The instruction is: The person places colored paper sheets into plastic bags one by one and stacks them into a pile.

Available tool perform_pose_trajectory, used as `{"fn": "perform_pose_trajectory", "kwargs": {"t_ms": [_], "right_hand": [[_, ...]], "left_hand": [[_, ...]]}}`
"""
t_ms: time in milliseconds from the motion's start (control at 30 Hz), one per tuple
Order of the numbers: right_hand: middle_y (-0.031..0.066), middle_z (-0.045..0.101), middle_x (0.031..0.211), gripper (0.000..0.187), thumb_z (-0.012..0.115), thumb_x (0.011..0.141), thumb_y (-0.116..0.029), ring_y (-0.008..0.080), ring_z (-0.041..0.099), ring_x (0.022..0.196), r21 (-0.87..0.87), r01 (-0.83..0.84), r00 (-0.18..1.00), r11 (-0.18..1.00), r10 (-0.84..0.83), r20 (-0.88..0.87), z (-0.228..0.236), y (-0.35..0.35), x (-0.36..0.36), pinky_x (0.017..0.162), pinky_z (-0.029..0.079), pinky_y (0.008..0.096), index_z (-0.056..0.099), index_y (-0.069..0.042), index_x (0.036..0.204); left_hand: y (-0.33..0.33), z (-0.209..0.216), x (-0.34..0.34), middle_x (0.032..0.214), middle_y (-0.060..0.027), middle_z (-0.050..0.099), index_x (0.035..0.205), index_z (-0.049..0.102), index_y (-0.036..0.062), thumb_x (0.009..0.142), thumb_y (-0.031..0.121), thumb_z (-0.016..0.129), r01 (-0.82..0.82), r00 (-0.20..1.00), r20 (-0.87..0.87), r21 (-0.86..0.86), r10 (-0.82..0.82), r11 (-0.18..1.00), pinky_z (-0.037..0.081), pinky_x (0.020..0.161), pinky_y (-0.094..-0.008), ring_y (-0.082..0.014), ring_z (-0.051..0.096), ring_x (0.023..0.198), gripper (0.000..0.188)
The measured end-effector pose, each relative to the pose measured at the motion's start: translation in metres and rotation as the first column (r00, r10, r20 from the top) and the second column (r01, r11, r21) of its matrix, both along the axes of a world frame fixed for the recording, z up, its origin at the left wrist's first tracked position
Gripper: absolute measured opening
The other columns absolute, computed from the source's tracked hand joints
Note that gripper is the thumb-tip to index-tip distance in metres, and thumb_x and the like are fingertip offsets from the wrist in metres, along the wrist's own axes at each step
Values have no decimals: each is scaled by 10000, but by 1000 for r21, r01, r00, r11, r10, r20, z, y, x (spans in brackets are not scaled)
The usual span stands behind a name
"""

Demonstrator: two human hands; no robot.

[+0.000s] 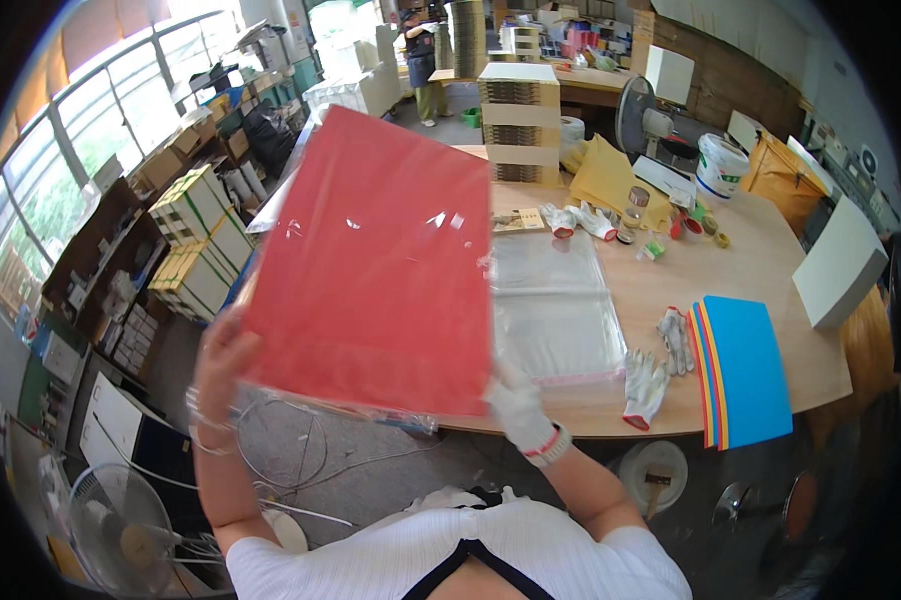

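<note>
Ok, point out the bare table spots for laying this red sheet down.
Bare wood lies between the clear bag stack and the coloured sheet stack, above the loose gloves, and on towards the white box. The far edge is crowded: jar, tape rolls, yellow envelopes, bucket.

Head camera, single view: looks steeply down, close above wooden table [670, 290]; fisheye rim probably bends its edges.

Red sheet [370, 270]: paper in a glossy clear plastic sleeve, glare spots on it. Right hand [518, 408]: white knit cloth glove. Tabletop [670, 290]: pale smooth wood, matt. Clear bags [555, 310]: shiny plastic film. Coloured sheets [740, 370]: matt, foam-like.
</note>
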State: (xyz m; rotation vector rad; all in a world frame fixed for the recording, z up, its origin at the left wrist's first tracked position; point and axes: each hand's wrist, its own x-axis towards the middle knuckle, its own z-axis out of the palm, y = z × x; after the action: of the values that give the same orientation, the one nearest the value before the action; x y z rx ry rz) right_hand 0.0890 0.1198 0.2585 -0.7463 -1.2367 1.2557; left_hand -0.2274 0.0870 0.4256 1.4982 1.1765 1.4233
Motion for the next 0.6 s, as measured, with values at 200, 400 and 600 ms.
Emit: {"fn": "perform_pose_trajectory", "kwargs": {"t_ms": [200,400,600], "right_hand": [[75,613,742,320,553,809,-239,129,590,631,-269,-463,872,845,488,32,73,4,-112,549,469,285,564,41,963],[58,596,733,390,607,814,-323,72,542,617,-301,-335,778,893,442,447,76,26,-103,520,433,243,573,24,990],[44,568,675,236,498,876,-253,85,539,592,-186,-461,869,868,484,104,36,12,-47,524,429,224,522,-18,869]], "left_hand": [[65,-50,-225,1439,-101,219,1318,367,-4,871,207,523,-24,887,-415,-475,-200,879,125,1073,-300,-192,156,1340,519],[66,-10,-80,1480,-97,96,1403,191,112,823,194,492,-137,116,-906,391,406,910,64,1045,-563,-294,54,1366,658],[89,-33,-51,1422,-146,263,1352,318,45,817,211,494,61,231,-969,-77,-89,995,121,1085,-407,-323,176,1334,587]]}}
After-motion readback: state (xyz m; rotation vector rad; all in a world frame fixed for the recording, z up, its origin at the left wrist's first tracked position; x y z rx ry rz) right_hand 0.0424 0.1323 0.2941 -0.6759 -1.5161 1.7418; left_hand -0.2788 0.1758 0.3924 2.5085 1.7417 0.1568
